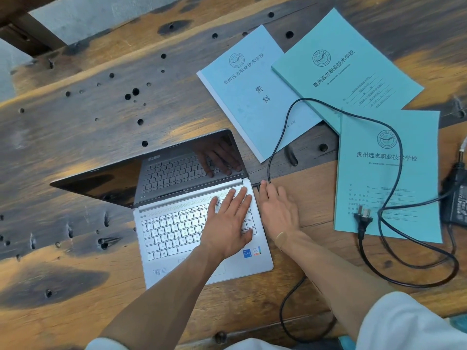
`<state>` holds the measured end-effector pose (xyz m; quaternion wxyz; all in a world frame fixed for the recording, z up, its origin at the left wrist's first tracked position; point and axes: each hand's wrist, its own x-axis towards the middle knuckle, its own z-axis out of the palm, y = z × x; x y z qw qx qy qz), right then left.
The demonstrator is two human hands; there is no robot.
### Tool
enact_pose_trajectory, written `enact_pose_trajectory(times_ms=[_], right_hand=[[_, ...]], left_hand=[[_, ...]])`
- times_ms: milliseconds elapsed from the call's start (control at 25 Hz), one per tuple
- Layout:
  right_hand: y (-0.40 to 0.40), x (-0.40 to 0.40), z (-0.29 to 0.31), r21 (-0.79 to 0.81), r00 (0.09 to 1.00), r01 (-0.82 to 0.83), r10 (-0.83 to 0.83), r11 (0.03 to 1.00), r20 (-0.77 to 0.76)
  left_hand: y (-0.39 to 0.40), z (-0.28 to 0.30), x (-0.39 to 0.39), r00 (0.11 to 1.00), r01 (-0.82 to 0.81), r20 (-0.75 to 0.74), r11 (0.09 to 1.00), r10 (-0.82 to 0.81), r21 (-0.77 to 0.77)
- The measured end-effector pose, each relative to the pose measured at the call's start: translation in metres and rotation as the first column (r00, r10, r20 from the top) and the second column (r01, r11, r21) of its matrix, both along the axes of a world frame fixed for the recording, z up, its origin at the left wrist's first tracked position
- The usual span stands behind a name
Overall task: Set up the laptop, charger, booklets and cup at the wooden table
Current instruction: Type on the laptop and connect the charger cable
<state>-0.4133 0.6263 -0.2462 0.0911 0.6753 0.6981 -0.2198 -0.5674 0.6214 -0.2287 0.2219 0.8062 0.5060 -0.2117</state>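
An open silver laptop (177,231) sits on the wooden table (88,122), its dark screen tilted far back. My left hand (230,218) lies flat on the right side of the keyboard, fingers spread. My right hand (276,208) is against the laptop's right edge, fingertips closed on the charger's small connector (255,184) at the side port. The black cable (285,130) loops from there over three pale blue-green booklets (247,97) (348,72) (389,173). The charger brick (457,203) lies at the right edge. No cup is in view.
The wall plug (363,216) lies loose on the nearest booklet, and more cable curls off the table's front edge (285,311). The tabletop is rough, with many dark holes and knots. A wooden beam (25,29) crosses the far left corner.
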Motion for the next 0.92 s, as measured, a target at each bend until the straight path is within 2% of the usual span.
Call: enact_pose_trajectory(times_ms=[200,360,640,720,920], right_hand=[[0.006,0.017,-0.012,0.147,0.987,-0.157,0.15,0.977,0.058],[0.013,0.025,-0.003,0.071,0.972,-0.236,0.236,0.969,0.009],[0.01,0.016,0.023,-0.104,0.977,-0.207,0.21,0.973,0.02],[0.004,0.016,0.036,-0.09,0.979,-0.199,0.202,0.976,0.024],[-0.021,0.009,0.068,-0.014,0.991,-0.132,0.132,0.991,0.025]], left_hand=[[0.002,0.002,0.003,1.0,-0.021,0.011,1.0,0.021,-0.012],[0.003,0.006,0.008,0.999,-0.031,-0.016,0.999,0.03,-0.031],[0.01,0.027,0.009,0.993,0.014,-0.117,0.996,-0.024,-0.087],[0.005,0.038,0.002,0.994,-0.033,-0.109,0.996,0.024,-0.079],[-0.015,0.068,-0.026,0.989,-0.148,-0.009,0.987,0.149,0.068]])
